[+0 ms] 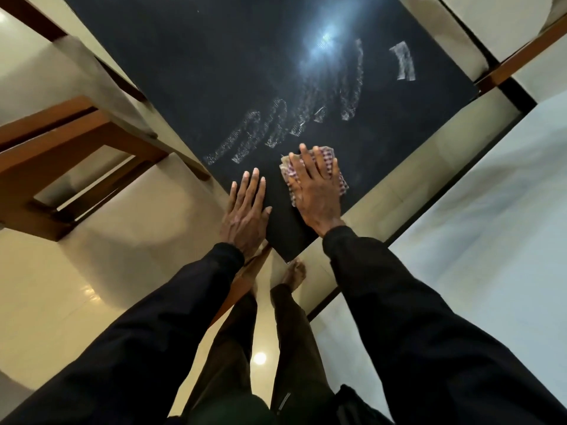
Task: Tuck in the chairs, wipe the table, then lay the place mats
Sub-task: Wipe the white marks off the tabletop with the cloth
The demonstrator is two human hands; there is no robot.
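Note:
A dark glossy table (214,72) fills the upper middle, its near corner pointing toward me. My right hand (316,191) presses flat on a red-and-white checked cloth (329,162) near that corner. My left hand (248,213) rests flat with straight fingers on the table's near left edge, holding nothing. Wet curved wipe streaks (285,130) run across the tabletop beyond the cloth. A wooden chair (61,148) with a pale cushioned seat stands at the left side of the table. Another chair (503,41) is at the far right.
Pale glossy floor tiles (76,286) lie to the left and below. A pale surface (491,194) with a dark border spreads to the right. My legs and bare feet (294,271) stand just under the table corner.

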